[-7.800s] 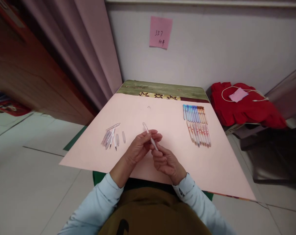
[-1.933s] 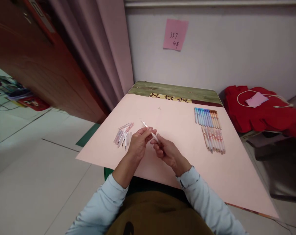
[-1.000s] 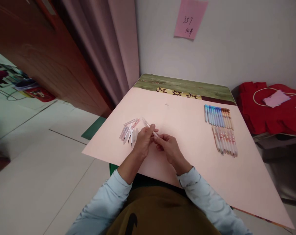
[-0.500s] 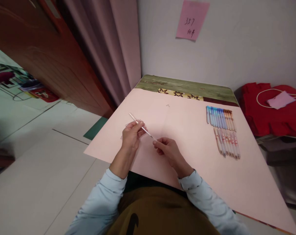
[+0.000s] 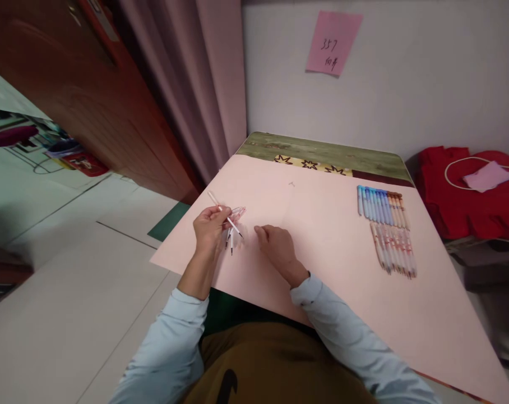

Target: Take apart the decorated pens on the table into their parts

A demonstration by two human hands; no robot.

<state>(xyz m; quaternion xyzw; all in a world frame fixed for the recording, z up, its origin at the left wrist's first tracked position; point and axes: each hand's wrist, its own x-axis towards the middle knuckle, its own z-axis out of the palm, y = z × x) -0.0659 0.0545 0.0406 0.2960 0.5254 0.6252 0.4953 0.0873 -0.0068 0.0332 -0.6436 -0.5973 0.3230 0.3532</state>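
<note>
Pinching a slim white rod (image 5: 235, 225) is the left hand (image 5: 209, 225); the right hand (image 5: 278, 245) is curled (contents unclear). Seemingly complete: multicoloured plastic pens (image 5: 393, 248) near the tabletop's (image 5: 325, 275) right edge; loose: clear plastic parts (image 5: 239, 212) near the left.

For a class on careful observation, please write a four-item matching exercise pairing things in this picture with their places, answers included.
Things:
1. Thin white rod
2. Note reading 357
3. Red cloth
4. Blue-topped pens

Places:
A. On the wall
B. Next to the brown-topped pens
C. In the left hand
D. Beside the table

Right pairs: 1-C, 2-A, 3-D, 4-B
</note>
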